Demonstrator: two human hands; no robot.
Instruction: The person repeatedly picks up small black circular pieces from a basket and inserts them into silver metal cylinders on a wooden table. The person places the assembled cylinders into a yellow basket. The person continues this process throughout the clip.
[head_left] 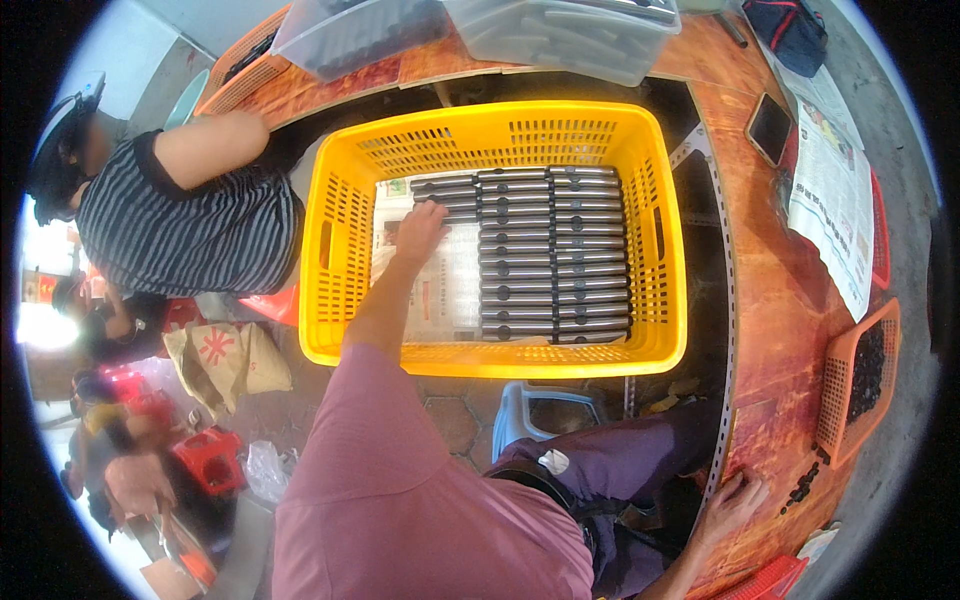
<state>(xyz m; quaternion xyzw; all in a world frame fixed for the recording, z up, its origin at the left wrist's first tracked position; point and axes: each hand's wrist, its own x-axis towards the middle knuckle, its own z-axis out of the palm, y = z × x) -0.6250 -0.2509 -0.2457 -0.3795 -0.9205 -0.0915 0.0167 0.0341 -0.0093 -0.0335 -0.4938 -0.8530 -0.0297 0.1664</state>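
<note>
Right hand point(735, 500) flat on wood bench point(790, 330), fingers apart; left hand point(420, 228) fingers touching steel rods point(550, 255).

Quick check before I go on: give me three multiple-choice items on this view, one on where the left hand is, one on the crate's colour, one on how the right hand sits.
1. Where is the left hand?
A. inside the crate, at the metal rods
B. on the clear bins
C. on the blue stool

2. What colour is the crate?
A. green
B. yellow
C. white

3. How is the right hand?
A. gripping a rod
B. holding a phone
C. resting flat on the wooden table

Answers:
1 A, its fingers touch the upper rods.
2 B, its slotted walls are yellow.
3 C, it lies open on the wooden table, holding nothing.
</note>
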